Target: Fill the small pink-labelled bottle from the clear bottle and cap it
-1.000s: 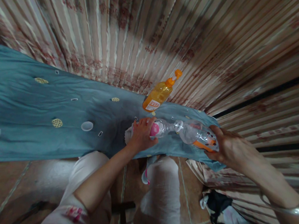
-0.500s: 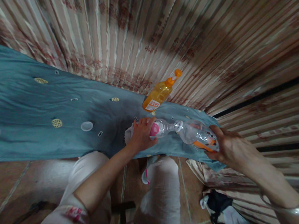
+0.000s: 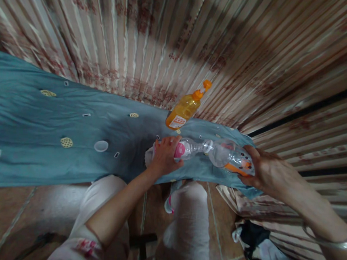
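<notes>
My left hand [image 3: 165, 155] is wrapped round a clear plastic bottle [image 3: 189, 148] with a pink label. Its neck points right, toward the neck of a second clear bottle [image 3: 225, 151], which has an orange patch and dark dots near its base. That bottle's base end is in the grip of my right hand [image 3: 257, 167]. The two necks lie almost in line; whether they touch I cannot tell. Just beyond stands a pump bottle [image 3: 184, 111] of orange-yellow liquid with an orange pump top.
A teal cloth [image 3: 33, 130] with pineapple prints covers the long narrow surface. On it, left of my hands, lies a small round whitish lid or dish [image 3: 101, 146]. Pleated patterned curtains [image 3: 141, 39] hang behind and to the right. Dark and pale fabric [image 3: 256, 240] lies on the tiled floor.
</notes>
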`<state>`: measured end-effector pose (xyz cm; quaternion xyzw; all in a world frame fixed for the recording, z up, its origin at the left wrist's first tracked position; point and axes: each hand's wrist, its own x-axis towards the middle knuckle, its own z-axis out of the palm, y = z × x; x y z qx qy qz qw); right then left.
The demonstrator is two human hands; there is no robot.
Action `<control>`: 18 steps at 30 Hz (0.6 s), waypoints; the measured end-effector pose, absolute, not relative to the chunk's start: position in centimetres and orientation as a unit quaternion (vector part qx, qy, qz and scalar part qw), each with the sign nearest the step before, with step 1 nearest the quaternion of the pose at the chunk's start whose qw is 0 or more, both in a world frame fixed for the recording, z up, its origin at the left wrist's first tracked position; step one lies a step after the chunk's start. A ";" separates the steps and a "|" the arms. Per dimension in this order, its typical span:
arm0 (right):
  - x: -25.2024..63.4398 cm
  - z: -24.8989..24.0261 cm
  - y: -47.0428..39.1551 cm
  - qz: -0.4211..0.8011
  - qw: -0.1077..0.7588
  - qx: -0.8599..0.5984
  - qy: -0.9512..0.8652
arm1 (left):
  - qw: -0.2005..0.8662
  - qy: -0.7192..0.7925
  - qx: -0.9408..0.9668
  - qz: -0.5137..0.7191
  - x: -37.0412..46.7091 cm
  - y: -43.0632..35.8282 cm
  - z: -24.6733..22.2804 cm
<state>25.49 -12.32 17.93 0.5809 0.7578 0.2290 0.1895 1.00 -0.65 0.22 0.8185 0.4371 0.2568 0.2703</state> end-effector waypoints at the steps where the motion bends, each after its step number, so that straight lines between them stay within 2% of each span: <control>1: 25.5 17.9 -12.3 0.226 0.191 0.582 0.758 | 0.271 0.437 0.818 0.258 1.0 -0.6 0.2; 18: 25.5 17.9 -12.4 0.221 0.191 0.590 0.753 | 0.270 0.432 0.819 0.262 1.0 -0.6 0.0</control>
